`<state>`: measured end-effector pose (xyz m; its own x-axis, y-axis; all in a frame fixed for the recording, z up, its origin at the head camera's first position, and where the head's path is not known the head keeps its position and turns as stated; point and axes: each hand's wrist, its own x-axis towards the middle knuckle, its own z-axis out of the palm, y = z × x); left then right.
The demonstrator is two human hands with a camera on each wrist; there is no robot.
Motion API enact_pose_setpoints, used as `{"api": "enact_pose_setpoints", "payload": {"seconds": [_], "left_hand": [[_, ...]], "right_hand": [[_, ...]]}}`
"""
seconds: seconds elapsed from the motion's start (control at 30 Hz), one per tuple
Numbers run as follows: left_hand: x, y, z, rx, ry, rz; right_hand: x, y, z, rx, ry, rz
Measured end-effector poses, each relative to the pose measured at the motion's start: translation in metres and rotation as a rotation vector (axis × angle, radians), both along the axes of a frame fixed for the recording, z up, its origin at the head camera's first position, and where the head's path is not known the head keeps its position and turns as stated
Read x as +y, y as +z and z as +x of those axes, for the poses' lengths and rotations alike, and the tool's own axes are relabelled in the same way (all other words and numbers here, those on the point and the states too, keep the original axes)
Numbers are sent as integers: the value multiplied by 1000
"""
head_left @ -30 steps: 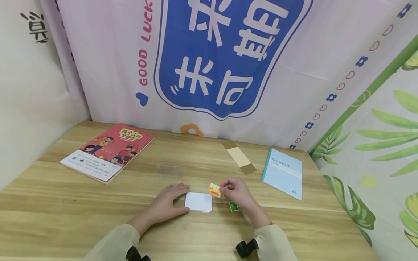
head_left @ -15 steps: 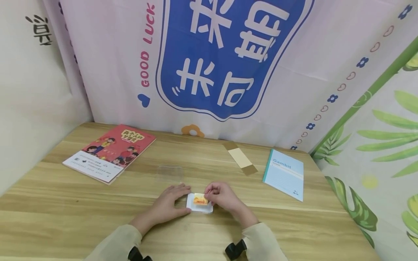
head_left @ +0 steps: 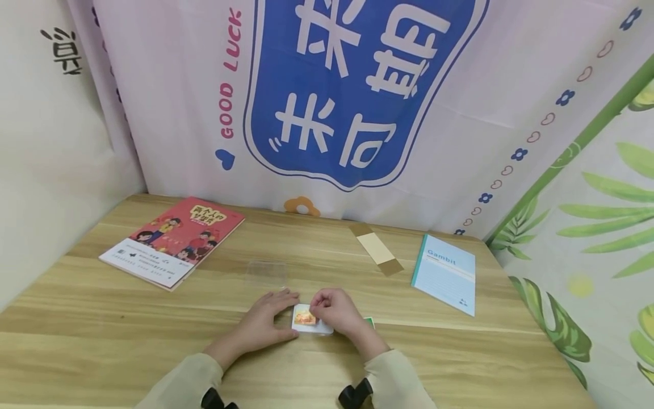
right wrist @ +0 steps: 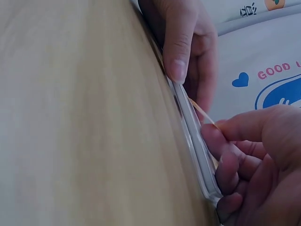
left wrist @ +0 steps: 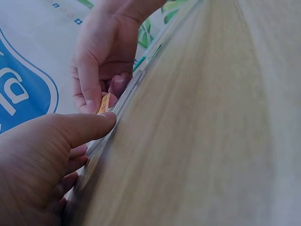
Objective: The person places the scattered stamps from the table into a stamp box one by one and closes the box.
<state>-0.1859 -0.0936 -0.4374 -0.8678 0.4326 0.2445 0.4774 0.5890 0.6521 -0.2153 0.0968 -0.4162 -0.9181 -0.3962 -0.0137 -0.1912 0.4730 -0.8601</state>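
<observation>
A flat white case (head_left: pixel 324 328), with a clear edge in the right wrist view, lies on the table between the hands. My left hand (head_left: pixel 262 319) rests at its left end, thumb along the near edge and fingers towards the far edge, straight or only slightly bent. My right hand (head_left: pixel 336 311) pinches a small orange-and-yellow picture card (head_left: pixel 305 317) between thumb and forefinger, over the white top. Seen edge-on in the right wrist view, the card (right wrist: pixel 199 109) is a thin sheet slanting close over the case. A small green card (head_left: pixel 369 322) lies partly hidden behind the right wrist.
A clear plastic tray or lid (head_left: pixel 267 274) lies behind the left hand. At the back left is a red-and-white book (head_left: pixel 174 241). A beige-and-brown strip (head_left: pixel 377 249) and a light blue notebook (head_left: pixel 443 274) lie at the back right.
My right hand has carried the orange-and-yellow card leftward from beside the case to over its white top. My left hand stays at the case's left end.
</observation>
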Motion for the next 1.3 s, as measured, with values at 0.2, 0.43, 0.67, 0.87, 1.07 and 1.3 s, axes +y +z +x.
{"api": "enact_pose_setpoints", "payload": {"seconds": [0.2, 0.43, 0.67, 0.87, 1.07, 1.3], "left_hand": [[0, 1, 0, 4, -2, 0], [0, 1, 0, 3, -11, 9], [0, 1, 1, 9, -14, 19], [0, 1, 0, 15, -13, 13], [0, 1, 0, 11, -16, 19], [0, 1, 0, 11, -8, 12]], "right_hand": [[-3, -1, 2, 54, -15, 61], [-3, 1, 5, 70, -21, 106], [-4, 2, 7, 112, -13, 147], [-5, 0, 6, 154, -25, 198], [-5, -2, 5, 143, -29, 174], [3, 0, 4, 49, -11, -9]]}}
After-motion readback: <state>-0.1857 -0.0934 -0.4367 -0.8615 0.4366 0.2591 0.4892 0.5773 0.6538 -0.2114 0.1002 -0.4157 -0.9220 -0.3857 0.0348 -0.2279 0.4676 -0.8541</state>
